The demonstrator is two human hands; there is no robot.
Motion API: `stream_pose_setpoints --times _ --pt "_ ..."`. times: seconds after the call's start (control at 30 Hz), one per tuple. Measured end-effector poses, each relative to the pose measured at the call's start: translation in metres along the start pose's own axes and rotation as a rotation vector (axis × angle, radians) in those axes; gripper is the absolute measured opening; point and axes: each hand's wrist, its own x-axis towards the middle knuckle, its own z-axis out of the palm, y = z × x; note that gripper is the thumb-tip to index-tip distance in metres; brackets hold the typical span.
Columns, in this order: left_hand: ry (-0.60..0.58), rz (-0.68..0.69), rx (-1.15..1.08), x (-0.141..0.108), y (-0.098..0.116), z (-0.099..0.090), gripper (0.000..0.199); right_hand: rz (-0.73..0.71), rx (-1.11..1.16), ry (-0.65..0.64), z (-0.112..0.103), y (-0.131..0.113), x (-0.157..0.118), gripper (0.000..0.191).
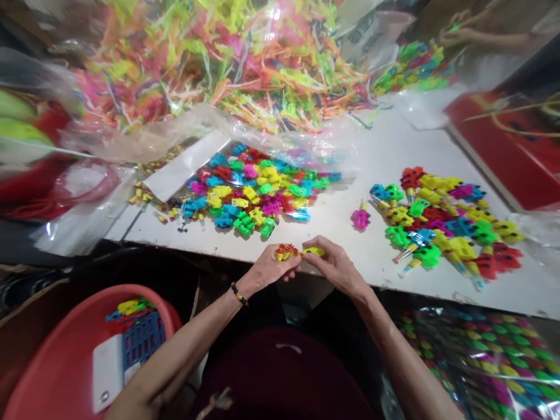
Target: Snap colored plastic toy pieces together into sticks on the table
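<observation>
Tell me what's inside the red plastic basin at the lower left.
The red plastic basin holds a blue lattice piece, a white strip and yellow and blue plastic toy parts. Whatever lies beneath them, including the basin's bottom, is covered.

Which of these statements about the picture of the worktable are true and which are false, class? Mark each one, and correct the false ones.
1. The left hand holds a red and yellow toy piece. True.
2. The right hand is empty. False: it holds a yellow toy piece.
3. The beaded bracelet is on the right wrist. False: it is on the left wrist.
4. A red basin sits at the lower left of the view. True.
5. A lone magenta toy piece lies on the floor. False: it lies on the white table.
6. Another person's hands show at the top right. True.
</observation>
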Motion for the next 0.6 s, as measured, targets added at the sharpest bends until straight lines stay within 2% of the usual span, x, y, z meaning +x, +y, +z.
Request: stream_pose_setpoints --times 0.07,0.13,0.17,0.2,0.23,0.33,0.4,0.5,0.6 --pt "0.057 -0.026 -0.096 0.001 -0.001 -0.003 0.053 -0.075 -0.190 0.175 -0.031 0.004 -0.002 0.027" --pt "0.135 -0.007 -0.162 0.002 -0.003 -0.006 0.058 -0.165 -0.455 0.463 -0.054 0.009 0.002 0.031" --pt "0.150 0.003 -0.187 0.004 -0.004 -0.006 0.060 -0.196 -0.561 0.558 -0.058 0.010 0.008 0.035" --pt "0.147 0.009 -0.213 0.005 -0.004 -0.005 0.060 -0.221 -0.621 0.590 -0.056 0.012 0.016 0.037" --pt "0.137 0.013 -0.242 0.006 -0.005 -0.003 0.058 -0.244 -0.630 0.555 -0.047 0.014 0.026 0.038" --pt "0.124 0.046 -0.288 0.010 -0.005 0.003 0.048 -0.266 -0.529 0.304 -0.005 0.018 0.061 0.038" --pt "0.154 0.076 -0.291 0.011 -0.003 0.003 0.047 -0.210 -0.494 0.249 0.018 0.019 0.075 0.035" --pt "0.203 0.082 -0.304 0.010 -0.001 -0.002 0.052 -0.109 -0.260 0.236 0.025 0.019 0.065 0.026" --pt "0.199 0.064 -0.305 0.009 -0.001 -0.004 0.057 -0.002 0.101 0.108 0.017 0.014 0.035 0.031"
